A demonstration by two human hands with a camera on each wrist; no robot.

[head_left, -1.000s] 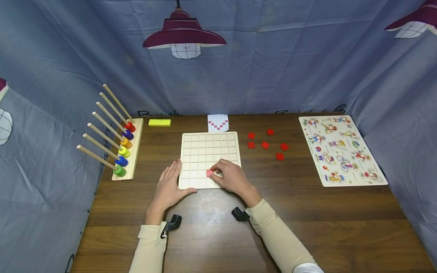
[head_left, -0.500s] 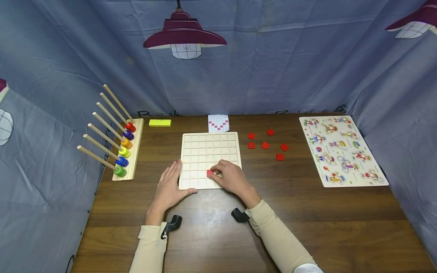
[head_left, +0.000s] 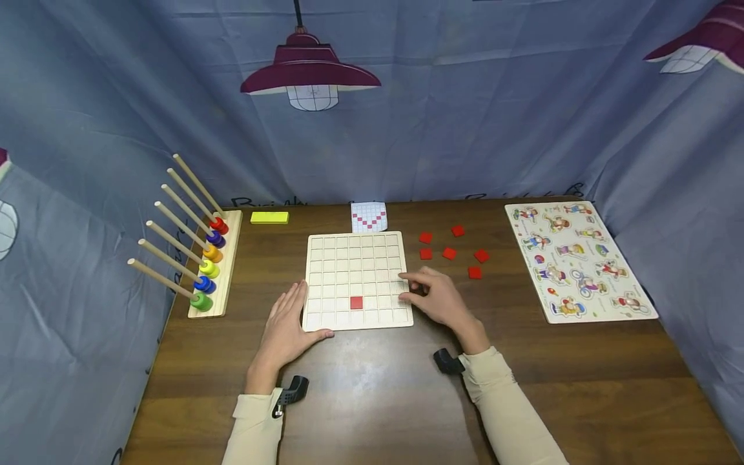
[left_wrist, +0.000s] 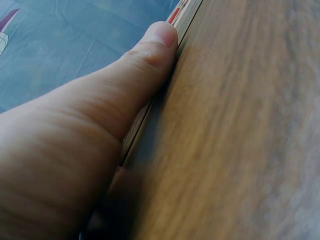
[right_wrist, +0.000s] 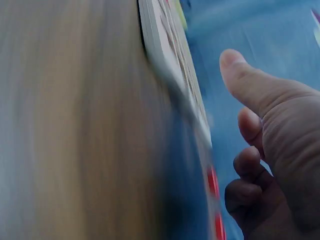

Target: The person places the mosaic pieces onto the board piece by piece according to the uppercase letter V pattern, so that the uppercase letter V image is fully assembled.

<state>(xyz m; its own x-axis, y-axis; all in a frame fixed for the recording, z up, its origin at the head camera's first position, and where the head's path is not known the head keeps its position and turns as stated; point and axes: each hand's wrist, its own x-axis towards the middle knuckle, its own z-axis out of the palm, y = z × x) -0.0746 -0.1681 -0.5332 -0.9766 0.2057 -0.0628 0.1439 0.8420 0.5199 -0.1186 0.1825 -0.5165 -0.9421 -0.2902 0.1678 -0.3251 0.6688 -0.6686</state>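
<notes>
A pale wooden grid board (head_left: 328,265) lies flat on the table, with one red square tile (head_left: 356,302) in a cell of its second row from the front. My left hand (head_left: 283,330) rests at the board's left front corner, fingers along the side and thumb at the front edge; the left wrist view shows that thumb (left_wrist: 145,60) against the edge. Over the board's right edge is my right hand (head_left: 438,298), thumb and index finger apart with nothing between them. Its other fingers curl loosely in the right wrist view. Several loose red tiles (head_left: 449,254) lie right of the board.
A card with a pink zigzag pattern (head_left: 369,217) lies behind the board. Pegs with coloured rings stand on a wooden base (head_left: 232,258) at the left, near a yellow block (head_left: 269,217). A picture puzzle board (head_left: 581,261) lies at the right.
My right hand has let go of the red tile in the grid and moved right, to the board's edge. My left hand has stayed at the corner. The head view has tilted slightly upward.
</notes>
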